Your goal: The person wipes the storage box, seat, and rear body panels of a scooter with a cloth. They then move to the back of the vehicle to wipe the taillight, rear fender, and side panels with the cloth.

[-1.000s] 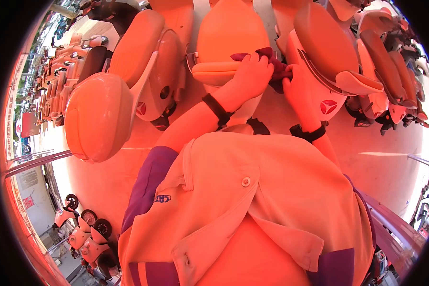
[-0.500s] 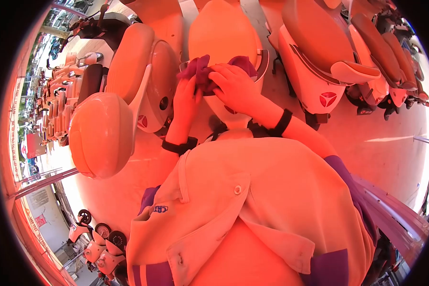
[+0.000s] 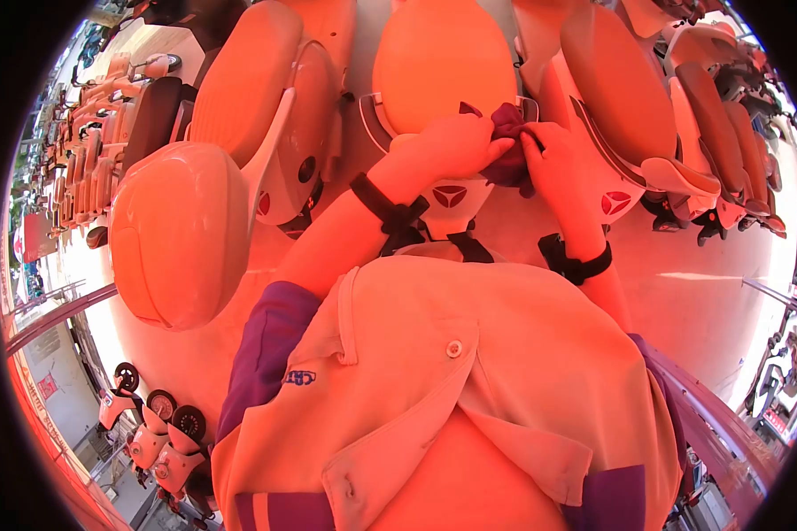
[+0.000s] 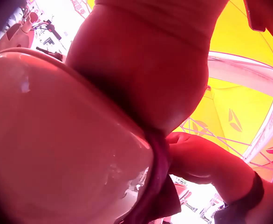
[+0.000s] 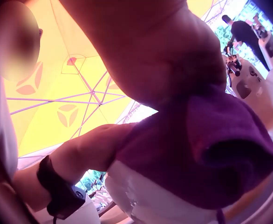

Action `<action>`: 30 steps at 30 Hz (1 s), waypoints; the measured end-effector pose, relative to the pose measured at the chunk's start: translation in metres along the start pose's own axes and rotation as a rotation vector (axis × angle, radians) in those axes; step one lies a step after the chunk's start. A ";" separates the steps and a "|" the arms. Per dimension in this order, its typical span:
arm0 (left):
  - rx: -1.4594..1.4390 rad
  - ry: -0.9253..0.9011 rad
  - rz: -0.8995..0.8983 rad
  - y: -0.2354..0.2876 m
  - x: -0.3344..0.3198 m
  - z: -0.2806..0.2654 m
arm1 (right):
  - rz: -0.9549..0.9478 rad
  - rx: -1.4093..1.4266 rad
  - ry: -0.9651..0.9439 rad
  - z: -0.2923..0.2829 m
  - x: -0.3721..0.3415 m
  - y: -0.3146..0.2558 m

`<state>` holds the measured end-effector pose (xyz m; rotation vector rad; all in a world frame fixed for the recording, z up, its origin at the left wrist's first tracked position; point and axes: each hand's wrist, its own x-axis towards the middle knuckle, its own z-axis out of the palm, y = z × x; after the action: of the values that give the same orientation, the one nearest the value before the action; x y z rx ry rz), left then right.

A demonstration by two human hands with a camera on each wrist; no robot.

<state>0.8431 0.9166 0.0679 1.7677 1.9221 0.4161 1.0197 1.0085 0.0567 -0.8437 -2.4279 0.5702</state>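
A soft, rumpled purple cloth (image 3: pixel 507 159) was bunched between the hands, its matte folds against the scooter's smooth, glossy rounded shell (image 4: pixel 57 135), with the left hand (image 3: pixel 447 146) curled round it and the right hand (image 3: pixel 553 159) pinching its near edge between thumb and fingers. Just below the left hand, a dark red three-part emblem (image 3: pixel 450 196) marked the tail; nearer the body, blue lettering (image 3: pixel 299 378) on the shirt seemed to read "CAT", and both forearms angled inward.
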 end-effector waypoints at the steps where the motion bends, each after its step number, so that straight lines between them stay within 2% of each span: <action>1: -0.045 -0.117 -0.020 -0.007 0.001 -0.008 | 0.043 -0.041 -0.092 0.004 0.007 -0.007; 3: -0.100 -0.096 0.005 -0.029 -0.009 -0.016 | 0.143 -0.122 -0.270 0.016 0.024 -0.020; 6: -0.135 -0.004 0.039 -0.069 -0.032 -0.021 | 0.053 -0.123 -0.443 0.049 0.045 -0.046; 9: -0.262 -0.010 -0.035 -0.103 -0.061 -0.035 | 0.020 -0.104 -0.604 0.084 0.055 -0.075; 11: -0.433 -0.058 -0.104 -0.123 -0.078 -0.035 | 0.022 -0.097 -0.572 0.084 0.050 -0.107; 14: -0.539 0.149 0.048 -0.120 -0.089 -0.015 | 0.025 -0.082 -0.474 0.079 0.042 -0.112; 17: -0.418 0.080 0.106 -0.107 -0.079 -0.031 | 0.073 -0.051 -0.433 0.055 0.035 -0.103; 22: -0.290 -0.238 0.294 -0.072 -0.012 -0.034 | 0.248 -0.127 -0.406 0.012 0.038 -0.057; 24: -0.246 -0.350 0.223 -0.044 0.001 -0.044 | 0.304 -0.060 -0.374 0.009 0.035 -0.041; 25: -0.224 -0.406 0.189 -0.036 0.004 -0.047 | 0.274 -0.091 -0.353 0.012 0.032 -0.042; 27: -0.165 -0.334 0.236 -0.043 0.001 -0.039 | 0.213 -0.149 -0.306 0.018 0.025 -0.047; 28: -0.185 -0.271 0.264 -0.050 -0.009 -0.037 | 0.075 -0.141 -0.170 0.028 0.018 -0.048; 30: -0.213 -0.148 0.278 -0.061 -0.026 -0.034 | -0.001 -0.115 -0.141 0.027 0.009 -0.058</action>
<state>0.7741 0.8874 0.0673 1.8704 1.4778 0.5476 0.9720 0.9672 0.0696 -0.8758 -2.6098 0.5098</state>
